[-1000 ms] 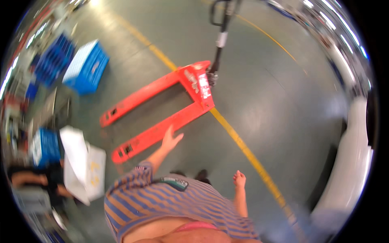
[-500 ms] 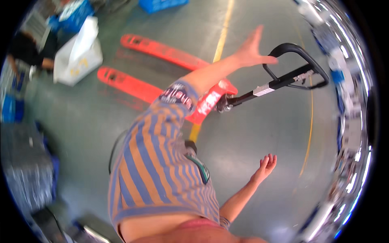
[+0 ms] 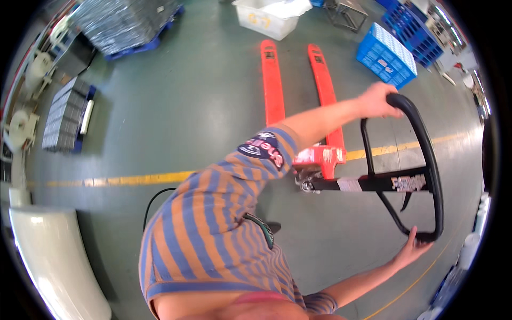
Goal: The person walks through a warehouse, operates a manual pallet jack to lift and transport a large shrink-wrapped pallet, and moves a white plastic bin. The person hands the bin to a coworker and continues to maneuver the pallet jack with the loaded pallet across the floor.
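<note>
A red pallet truck [image 3: 321,155] stands on the floor before me, its two long forks pointing away. From its front end a black shaft reaches right to a looped black handle [image 3: 438,176]. My left hand [image 3: 380,100] is closed around the far corner of this loop, with the arm stretched across the truck. At the loop's near corner, my right hand [image 3: 410,252] grips from below, its thumb on the near side and its fingers partly hidden under the bar. A small black lever [image 3: 406,201] hangs inside the loop, touched by neither hand.
Beyond the fork tips is a white bin [image 3: 269,25]. A blue crate [image 3: 386,56] stands right of the forks. Wrapped stacked goods [image 3: 125,24] and grey stacked boxes [image 3: 66,114] are at left. A large white roll [image 3: 56,261] lies near left. A yellow line [image 3: 133,180] crosses the floor.
Both hands, empty and open before, have closed on the handle. My view has turned, so the forks now point away instead of left.
</note>
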The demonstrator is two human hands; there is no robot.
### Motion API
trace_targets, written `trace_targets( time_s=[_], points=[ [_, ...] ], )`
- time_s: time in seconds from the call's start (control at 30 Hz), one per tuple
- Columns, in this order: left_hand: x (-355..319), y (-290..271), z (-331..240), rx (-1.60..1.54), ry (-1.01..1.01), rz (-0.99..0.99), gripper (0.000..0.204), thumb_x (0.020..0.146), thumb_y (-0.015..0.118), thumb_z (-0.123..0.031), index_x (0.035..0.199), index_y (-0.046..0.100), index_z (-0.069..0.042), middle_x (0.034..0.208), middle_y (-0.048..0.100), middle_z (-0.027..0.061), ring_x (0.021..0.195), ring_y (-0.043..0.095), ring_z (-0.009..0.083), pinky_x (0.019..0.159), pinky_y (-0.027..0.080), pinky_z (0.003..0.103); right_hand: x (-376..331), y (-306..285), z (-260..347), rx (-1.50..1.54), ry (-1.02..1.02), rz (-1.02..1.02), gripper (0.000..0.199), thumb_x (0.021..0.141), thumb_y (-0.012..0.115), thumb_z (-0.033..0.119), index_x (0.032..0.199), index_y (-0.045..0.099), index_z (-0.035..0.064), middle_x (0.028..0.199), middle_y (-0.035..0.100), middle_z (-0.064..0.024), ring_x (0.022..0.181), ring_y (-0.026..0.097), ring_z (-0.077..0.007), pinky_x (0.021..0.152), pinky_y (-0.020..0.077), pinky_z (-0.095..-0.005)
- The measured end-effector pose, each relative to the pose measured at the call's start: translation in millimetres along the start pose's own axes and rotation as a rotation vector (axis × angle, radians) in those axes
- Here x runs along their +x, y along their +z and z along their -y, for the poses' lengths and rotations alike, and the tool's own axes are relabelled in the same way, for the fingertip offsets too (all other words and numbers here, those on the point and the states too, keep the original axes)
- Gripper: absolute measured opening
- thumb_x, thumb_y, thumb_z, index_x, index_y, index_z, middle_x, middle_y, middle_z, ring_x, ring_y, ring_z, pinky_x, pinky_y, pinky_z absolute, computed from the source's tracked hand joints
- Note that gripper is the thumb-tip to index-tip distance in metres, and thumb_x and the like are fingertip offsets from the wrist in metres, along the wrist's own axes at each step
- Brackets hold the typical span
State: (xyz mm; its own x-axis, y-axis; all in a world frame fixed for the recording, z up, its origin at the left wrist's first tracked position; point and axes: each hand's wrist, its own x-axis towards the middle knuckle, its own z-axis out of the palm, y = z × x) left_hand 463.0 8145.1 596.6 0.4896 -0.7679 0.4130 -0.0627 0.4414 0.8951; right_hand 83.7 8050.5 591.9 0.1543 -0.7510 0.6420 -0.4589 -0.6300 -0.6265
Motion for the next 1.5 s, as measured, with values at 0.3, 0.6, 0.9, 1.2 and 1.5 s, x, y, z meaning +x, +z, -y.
trace_targets(
  time_s=[0.3, 0.6, 0.9, 1.2, 1.5],
  points=[
    [-116, 7, -73, 0.33, -0.124, -0.172, 0.018, 0.067, 0.069, -0.004, 0.077, 0.054, -0.005, 0.066, 0.051, -0.0029, 0.059, 0.047, 0.0039, 0.051, 0.037, 0.021, 58, 44, -44, 0.79, 0.339, 0.258, 0.007, 0.074, 0.062, 0.003, 0.08, 0.058, 0.0023, 0.07, 0.054, -0.0017, 0.062, 0.047, -0.0093, 0.061, 0.0387, -0.023],
    [-320, 37, -64, 0.527, -0.062, -0.331, 0.019, 0.063, 0.059, 0.008, 0.077, 0.054, -0.004, 0.072, 0.055, 0.0001, 0.069, 0.051, 0.008, 0.065, 0.042, 0.022, -106, -43, -63, 0.665, 0.13, 0.431, 0.007, 0.072, 0.059, 0.001, 0.076, 0.053, 0.0036, 0.07, 0.052, 0.0, 0.07, 0.049, -0.0086, 0.064, 0.0399, -0.0234],
    [-470, 120, -14, 0.637, -0.143, -0.393, 0.021, 0.064, 0.067, 0.0, 0.076, 0.051, -0.005, 0.084, 0.055, 0.0051, 0.081, 0.052, 0.0156, 0.075, 0.041, 0.026, -190, -100, -131, 0.828, 0.235, 0.508, 0.014, 0.075, 0.064, 0.007, 0.078, 0.051, 0.0046, 0.073, 0.05, 0.0017, 0.066, 0.044, -0.0069, 0.06, 0.0375, -0.0203],
    [-475, 310, -74, 0.863, -0.137, -0.518, 0.026, 0.061, 0.071, -0.001, 0.079, 0.052, -0.006, 0.088, 0.054, 0.009, 0.079, 0.052, 0.0161, 0.07, 0.042, 0.026, -91, -163, -196, 1.017, 0.189, 0.556, 0.014, 0.074, 0.063, 0.0, 0.081, 0.051, 0.0037, 0.083, 0.054, -0.0034, 0.074, 0.05, -0.0095, 0.068, 0.0414, -0.0218],
    [-286, 365, -143, 0.9, 0.055, -0.407, 0.025, 0.05, 0.066, 0.0, 0.071, 0.052, -0.004, 0.065, 0.054, 0.0075, 0.061, 0.053, 0.0223, 0.071, 0.046, 0.034, 136, -78, -148, 0.804, 0.224, 0.343, 0.017, 0.075, 0.064, 0.012, 0.07, 0.05, 0.0038, 0.065, 0.053, -0.0023, 0.061, 0.049, -0.0098, 0.057, 0.0415, -0.0234]
  ],
)
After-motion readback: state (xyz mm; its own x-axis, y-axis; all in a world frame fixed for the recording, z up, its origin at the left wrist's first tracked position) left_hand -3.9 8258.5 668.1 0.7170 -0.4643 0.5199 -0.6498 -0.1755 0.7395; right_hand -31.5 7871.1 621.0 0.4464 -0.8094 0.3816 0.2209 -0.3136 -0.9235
